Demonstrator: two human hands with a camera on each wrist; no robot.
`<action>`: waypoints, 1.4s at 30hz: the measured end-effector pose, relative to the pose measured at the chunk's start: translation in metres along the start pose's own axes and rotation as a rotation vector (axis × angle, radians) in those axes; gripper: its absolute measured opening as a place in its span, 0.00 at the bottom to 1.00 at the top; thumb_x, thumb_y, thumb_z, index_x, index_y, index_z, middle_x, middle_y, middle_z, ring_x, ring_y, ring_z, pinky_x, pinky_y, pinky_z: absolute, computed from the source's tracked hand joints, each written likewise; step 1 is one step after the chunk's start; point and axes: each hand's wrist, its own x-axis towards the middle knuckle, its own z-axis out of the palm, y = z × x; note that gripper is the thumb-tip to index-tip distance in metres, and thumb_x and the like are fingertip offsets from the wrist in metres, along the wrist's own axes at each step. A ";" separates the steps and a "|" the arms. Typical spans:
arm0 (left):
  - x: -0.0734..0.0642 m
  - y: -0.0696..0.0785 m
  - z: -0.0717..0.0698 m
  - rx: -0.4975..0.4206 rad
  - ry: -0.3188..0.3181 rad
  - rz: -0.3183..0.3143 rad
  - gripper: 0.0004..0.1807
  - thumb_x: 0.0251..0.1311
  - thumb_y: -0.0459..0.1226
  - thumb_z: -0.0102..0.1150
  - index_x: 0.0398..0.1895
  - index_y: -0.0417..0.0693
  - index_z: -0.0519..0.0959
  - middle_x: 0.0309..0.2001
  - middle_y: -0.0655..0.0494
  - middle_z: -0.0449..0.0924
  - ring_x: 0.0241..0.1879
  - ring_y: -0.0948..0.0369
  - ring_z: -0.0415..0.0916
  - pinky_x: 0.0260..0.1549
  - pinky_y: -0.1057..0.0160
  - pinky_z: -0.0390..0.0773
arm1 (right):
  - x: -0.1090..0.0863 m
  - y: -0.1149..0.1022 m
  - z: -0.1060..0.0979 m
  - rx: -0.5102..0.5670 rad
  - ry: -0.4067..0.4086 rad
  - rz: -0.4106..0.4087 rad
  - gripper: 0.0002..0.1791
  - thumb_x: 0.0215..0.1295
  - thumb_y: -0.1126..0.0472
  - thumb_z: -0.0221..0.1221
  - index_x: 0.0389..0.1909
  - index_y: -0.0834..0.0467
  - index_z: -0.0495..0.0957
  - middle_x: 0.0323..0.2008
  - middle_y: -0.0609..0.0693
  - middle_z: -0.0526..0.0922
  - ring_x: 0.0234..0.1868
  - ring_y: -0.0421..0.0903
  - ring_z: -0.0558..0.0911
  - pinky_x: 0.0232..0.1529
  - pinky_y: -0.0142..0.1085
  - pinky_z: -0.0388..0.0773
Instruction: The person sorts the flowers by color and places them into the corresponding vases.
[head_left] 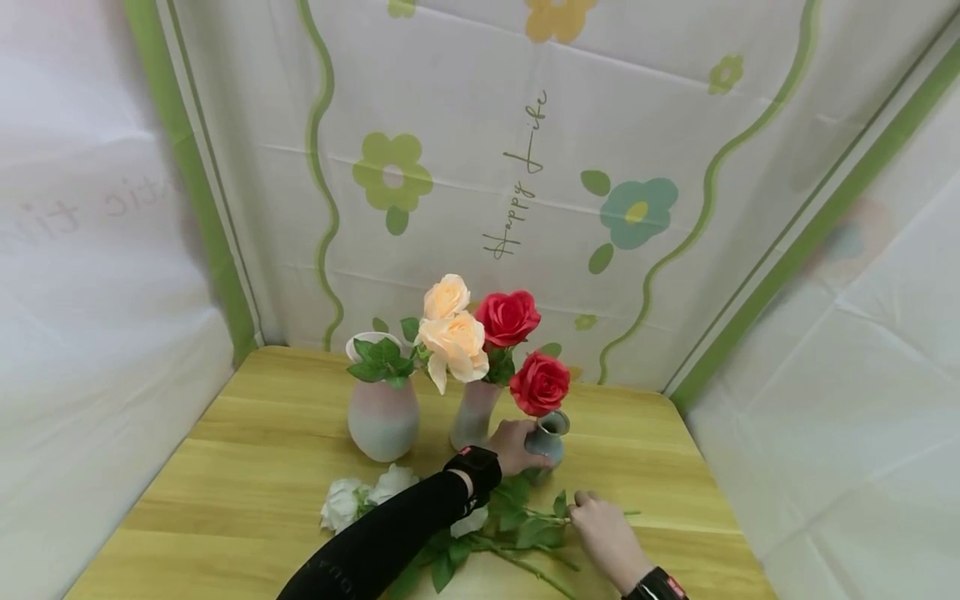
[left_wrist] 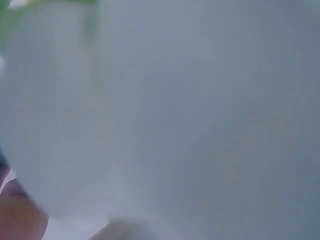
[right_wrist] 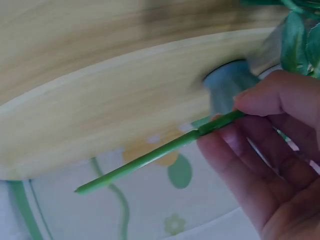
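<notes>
In the head view my left hand grips a small blue-grey vase with a narrow neck and flared rim. To its right, my right hand pinches a green flower stem between thumb and fingers, and the stem's cut end sticks out past the fingertips in the right wrist view. Several white roses with leafy stems lie at the table's front, partly hidden under my left forearm. A blurred pale surface fills most of the left wrist view, with fingertips at its lower left corner.
A rounded pink-and-white vase stands at the left with peach roses leaning right. Beside it, a slimmer pink-grey vase stands behind my left hand, near two red roses. Printed fabric walls border the wooden table.
</notes>
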 end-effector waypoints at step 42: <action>0.009 -0.014 0.002 0.062 0.046 0.086 0.16 0.59 0.36 0.69 0.51 0.47 0.81 0.43 0.59 0.83 0.43 0.60 0.80 0.43 0.65 0.79 | -0.011 0.040 -0.045 0.412 0.557 0.004 0.25 0.77 0.50 0.46 0.37 0.65 0.83 0.36 0.53 0.82 0.34 0.50 0.82 0.41 0.24 0.77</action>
